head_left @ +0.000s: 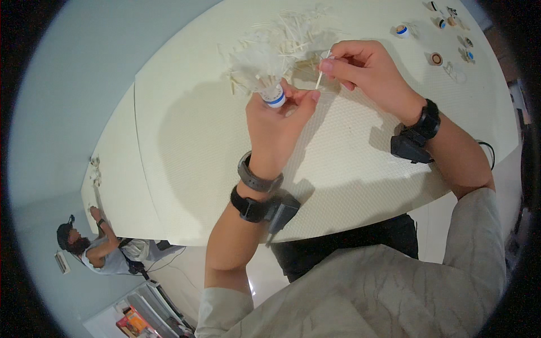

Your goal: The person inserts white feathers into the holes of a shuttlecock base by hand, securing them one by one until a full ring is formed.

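My left hand (274, 125) is closed around a small white tub with a blue band (275, 100). Thin pale sticks show at the tub's far end, against a clear plastic bag (256, 63) behind it. My right hand (360, 70) pinches a thin white cotton swab (319, 80) between thumb and fingers. The swab's lower end comes close to my left thumb; whether they touch I cannot tell. Just beyond both hands spreads a loose heap of cotton swabs (293, 35), partly under the clear plastic.
At the far right of the white table (225, 180) stand another white tub with a blue band (402, 30), a round brown-rimmed piece (436, 59) and several small caps. A person (96, 245) sits at the table's far left end. A shelf with boxes (132, 321) is at lower left.
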A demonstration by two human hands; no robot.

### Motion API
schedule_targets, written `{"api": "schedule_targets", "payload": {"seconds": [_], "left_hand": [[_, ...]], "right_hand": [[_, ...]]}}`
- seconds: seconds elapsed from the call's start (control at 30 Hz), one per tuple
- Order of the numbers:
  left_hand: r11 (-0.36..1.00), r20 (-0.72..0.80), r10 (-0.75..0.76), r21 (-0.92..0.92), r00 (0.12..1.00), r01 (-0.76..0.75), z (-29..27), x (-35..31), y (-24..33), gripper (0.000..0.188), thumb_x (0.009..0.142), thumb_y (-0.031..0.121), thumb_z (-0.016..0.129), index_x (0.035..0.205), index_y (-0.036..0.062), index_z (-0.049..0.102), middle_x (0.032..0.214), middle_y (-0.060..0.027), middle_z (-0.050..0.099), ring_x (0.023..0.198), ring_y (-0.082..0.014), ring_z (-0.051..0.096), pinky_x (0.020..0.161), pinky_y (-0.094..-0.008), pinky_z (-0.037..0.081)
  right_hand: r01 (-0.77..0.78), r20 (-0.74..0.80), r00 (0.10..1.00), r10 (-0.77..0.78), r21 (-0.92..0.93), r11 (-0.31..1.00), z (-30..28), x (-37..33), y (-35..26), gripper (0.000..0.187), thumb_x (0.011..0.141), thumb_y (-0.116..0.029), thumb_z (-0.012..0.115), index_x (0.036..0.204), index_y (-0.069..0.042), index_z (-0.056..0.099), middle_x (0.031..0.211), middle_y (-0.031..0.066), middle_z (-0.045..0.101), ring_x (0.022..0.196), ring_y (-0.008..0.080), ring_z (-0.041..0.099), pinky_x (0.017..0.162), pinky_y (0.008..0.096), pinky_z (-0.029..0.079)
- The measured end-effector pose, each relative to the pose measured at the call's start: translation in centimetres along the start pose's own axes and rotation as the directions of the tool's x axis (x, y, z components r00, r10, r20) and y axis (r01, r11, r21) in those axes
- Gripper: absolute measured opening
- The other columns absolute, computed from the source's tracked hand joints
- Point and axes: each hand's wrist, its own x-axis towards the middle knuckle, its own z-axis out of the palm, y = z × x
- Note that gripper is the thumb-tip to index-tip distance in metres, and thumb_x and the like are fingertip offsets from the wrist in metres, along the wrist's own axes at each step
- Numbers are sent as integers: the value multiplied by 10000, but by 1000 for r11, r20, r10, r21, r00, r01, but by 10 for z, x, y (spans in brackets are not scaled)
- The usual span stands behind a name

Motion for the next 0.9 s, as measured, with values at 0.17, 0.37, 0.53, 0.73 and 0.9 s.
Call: {"api": "schedule_targets", "payload": {"seconds": [0.17,0.37,0.53,0.73,0.9], "left_hand": [[998,4,-13,-55,1000,13,-1,0,1,231,863,-42,732,901,57,527,868,-45,676,852,-111,665,773,-259,520],[999,23,21,-37,1000,-20,-3,0,-3,217,880,-18,729,907,57,527,913,-46,675,846,-109,650,771,-253,511],[996,-4,88,24,996,-88,-1,1,-7,104,966,86,663,984,38,572,989,-34,663,871,-103,603,807,-273,491],[980,85,96,165,992,-109,2,-1,-6,176,1019,165,607,1099,9,626,998,-45,680,925,-119,615,864,-290,480],[987,108,54,148,993,-70,2,-3,-2,207,1003,168,639,1095,-17,651,957,-71,713,901,-131,655,829,-288,507]], "right_hand": [[2,-15,1000,-3,-55,998,-2,1,0,227,957,-276,696,925,-55,734,723,-52,606,610,26,485,547,200,394],[23,15,1000,-22,-48,999,-4,1,6,224,959,-279,692,946,-59,733,736,-46,611,607,27,478,544,197,384],[54,-108,993,-53,4,999,-6,2,6,208,965,-255,685,986,-54,731,752,-35,630,609,25,479,542,189,380],[49,-168,985,-42,39,998,-11,2,7,148,1001,-193,635,992,-54,685,759,-38,612,611,12,457,539,197,358],[73,-61,996,-72,7,997,-6,1,4,177,966,-226,683,1026,-66,729,761,-35,640,615,15,498,533,190,390]]}}
